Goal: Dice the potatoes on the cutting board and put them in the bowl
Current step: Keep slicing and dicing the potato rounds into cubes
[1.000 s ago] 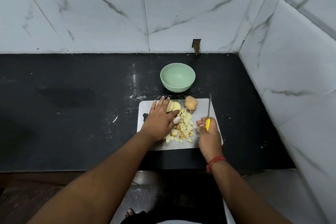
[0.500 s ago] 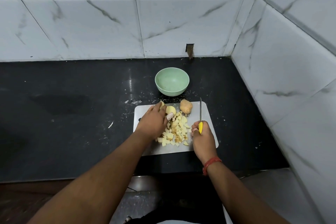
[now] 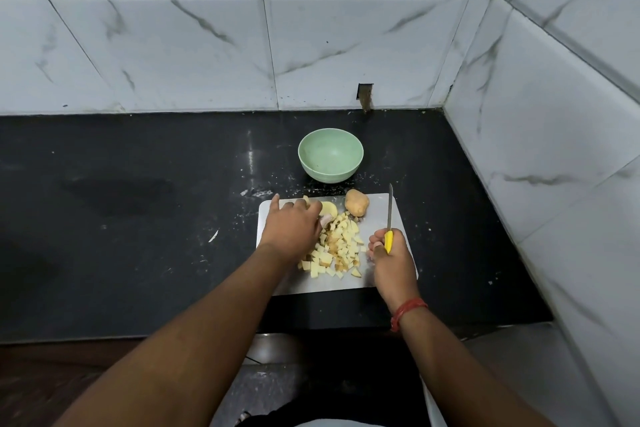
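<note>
Black surface, tiled corner; board [image 3: 398, 215] carries diced pile [image 3: 337, 250] and whole potato [image 3: 356, 202].
Left hand [image 3: 292, 229] fingers curled on half potato [image 3: 329, 209]; right hand [image 3: 391, 258] grasps knife [image 3: 389, 234]; bowl [image 3: 330, 155] behind board.

dim, soft light; sharp centre, wide-angle bending at edges.

black stone counter [image 3: 121, 204] runs wall to wall, dusty, pale specks and scraps scattered over it, duller smudge at left. white marble-look tiles with grey veins on back wall [image 3: 194, 45] and right wall [image 3: 554, 114], meeting in corner. small dark notch [image 3: 365, 95] in back wall just above counter. dim even light, faint glare on stone.
</note>
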`<action>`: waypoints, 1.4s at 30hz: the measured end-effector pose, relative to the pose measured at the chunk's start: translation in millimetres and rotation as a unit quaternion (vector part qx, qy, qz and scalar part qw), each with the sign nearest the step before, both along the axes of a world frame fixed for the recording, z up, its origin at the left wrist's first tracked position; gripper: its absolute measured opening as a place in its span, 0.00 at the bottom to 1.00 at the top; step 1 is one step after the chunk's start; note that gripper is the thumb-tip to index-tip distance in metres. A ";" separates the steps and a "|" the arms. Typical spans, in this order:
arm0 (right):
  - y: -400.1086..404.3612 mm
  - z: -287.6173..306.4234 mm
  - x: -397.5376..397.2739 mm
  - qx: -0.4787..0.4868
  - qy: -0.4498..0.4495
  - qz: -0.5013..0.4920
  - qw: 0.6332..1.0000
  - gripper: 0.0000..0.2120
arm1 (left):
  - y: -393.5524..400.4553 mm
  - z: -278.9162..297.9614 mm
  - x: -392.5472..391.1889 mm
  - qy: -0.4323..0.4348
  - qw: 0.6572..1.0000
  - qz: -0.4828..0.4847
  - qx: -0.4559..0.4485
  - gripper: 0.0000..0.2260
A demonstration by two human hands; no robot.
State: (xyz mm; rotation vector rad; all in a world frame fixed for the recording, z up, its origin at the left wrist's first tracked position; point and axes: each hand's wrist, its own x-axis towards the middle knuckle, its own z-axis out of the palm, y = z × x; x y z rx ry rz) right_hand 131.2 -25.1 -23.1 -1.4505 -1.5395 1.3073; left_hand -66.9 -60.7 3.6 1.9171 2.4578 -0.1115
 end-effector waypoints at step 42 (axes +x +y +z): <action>20.5 30.5 35.7 -0.042 -0.181 0.114 0.976 0.13 | -20.7 -45.0 78.8 -0.020 0.964 -0.259 0.056 0.29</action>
